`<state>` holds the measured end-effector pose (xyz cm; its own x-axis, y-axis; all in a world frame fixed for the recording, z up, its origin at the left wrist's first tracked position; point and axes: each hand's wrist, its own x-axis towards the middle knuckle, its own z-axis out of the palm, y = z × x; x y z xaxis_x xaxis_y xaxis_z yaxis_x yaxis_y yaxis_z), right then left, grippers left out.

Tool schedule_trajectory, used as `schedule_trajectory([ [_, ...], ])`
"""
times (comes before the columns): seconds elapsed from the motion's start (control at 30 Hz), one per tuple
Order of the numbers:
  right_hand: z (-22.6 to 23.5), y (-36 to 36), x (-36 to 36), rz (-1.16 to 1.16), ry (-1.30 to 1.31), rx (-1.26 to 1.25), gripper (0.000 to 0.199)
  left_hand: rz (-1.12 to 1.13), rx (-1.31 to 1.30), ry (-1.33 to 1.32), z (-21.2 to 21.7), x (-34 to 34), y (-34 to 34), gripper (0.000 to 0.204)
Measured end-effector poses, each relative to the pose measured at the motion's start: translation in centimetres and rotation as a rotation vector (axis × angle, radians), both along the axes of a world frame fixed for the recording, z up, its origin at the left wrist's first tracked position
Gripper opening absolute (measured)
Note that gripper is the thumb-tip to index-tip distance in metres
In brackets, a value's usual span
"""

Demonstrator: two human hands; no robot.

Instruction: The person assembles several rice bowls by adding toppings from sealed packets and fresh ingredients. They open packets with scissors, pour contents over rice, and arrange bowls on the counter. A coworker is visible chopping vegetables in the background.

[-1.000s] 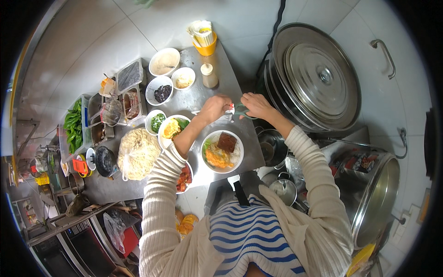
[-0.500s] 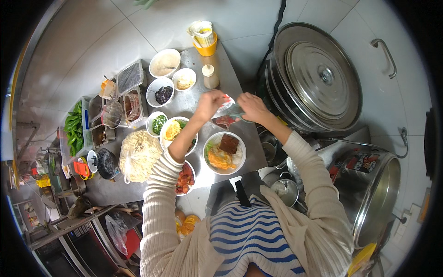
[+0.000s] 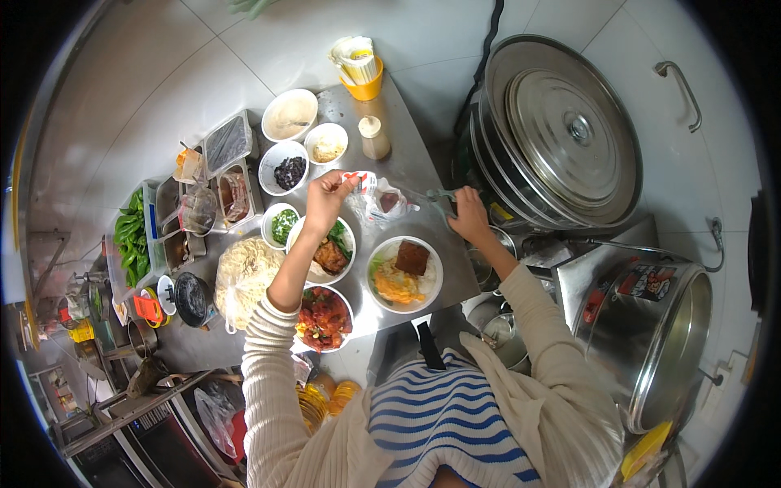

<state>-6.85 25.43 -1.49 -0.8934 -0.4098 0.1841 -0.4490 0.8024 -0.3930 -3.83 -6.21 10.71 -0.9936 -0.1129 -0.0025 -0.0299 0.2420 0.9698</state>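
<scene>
Stainless-steel table (image 3: 411,150) against a tiled wall, read left to right. Green peppers (image 3: 132,236) fill a plastic tub at the far left; next comes a clear bag of pale noodles (image 3: 244,276), then red-glazed pieces (image 3: 325,319) in a bowl. My left hand (image 3: 328,195) pinches one end of a white-and-red plastic packet (image 3: 386,203), which lies beyond a white bowl (image 3: 440,283) of rice, egg and a brown slab. My right hand (image 3: 469,213) closes around green-handled scissors (image 3: 443,199) near the table's edge, beside a lidded steel pot (image 3: 561,138).
</scene>
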Motion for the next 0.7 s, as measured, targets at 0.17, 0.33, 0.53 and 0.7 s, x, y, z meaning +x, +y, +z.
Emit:
schedule_trajectory([
  [0.17, -0.3, -0.4, 0.2, -0.068, -0.048, 0.128, 0.043, -0.064, -0.163, -0.003, 1.3, 2.7, 0.1, 0.013],
  [0.33, 0.3, -3.9, 0.1, 0.014, -0.007, 0.187, 0.037, -0.169, -0.219, 0.067, 1.4, 6.3, 1.2, 0.011],
  [0.53, 0.7, -7.5, -0.4, 0.328, -0.058, -0.192, 0.033, -0.179, -0.260, 0.040, -1.6, 8.5, 1.7, 0.011],
  [0.7, -0.4, -8.8, -1.3, 0.277, -0.032, -0.310, 0.018, -0.107, -0.341, 0.015, -5.1, 8.0, 2.1, 0.011],
])
